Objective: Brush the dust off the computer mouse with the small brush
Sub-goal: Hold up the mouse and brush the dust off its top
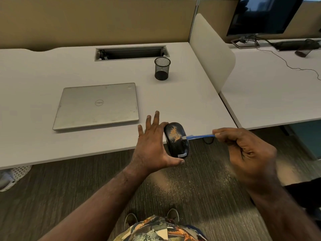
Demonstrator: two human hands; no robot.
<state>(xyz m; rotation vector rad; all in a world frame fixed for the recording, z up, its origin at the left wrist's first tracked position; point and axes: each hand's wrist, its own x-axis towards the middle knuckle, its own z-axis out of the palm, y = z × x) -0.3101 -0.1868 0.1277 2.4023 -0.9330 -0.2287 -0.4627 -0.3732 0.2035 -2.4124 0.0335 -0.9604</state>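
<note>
Holding: your left hand clamps the computer mouse thumb at the near end, index on the far end, other fingers splayed.
Laptop: closed laptop sits well left on the desk, clear of the stroke.
Mouse position: lifted past the desk's front edge, over the carpet, tilted up toward you.
Long axis: runs away from you, leaning slightly left; logo end nearest.
Dust: tan patch on the upper back, left of the bristles.
Brush: small brush lies crosswise, bristles touching the mouse's right flank.
Right hand: your right hand is curled shut round the blue handle, to the mouse's right.
Room: open carpet below and right; sweep leftward, I'd judge, off the desk side.
</note>
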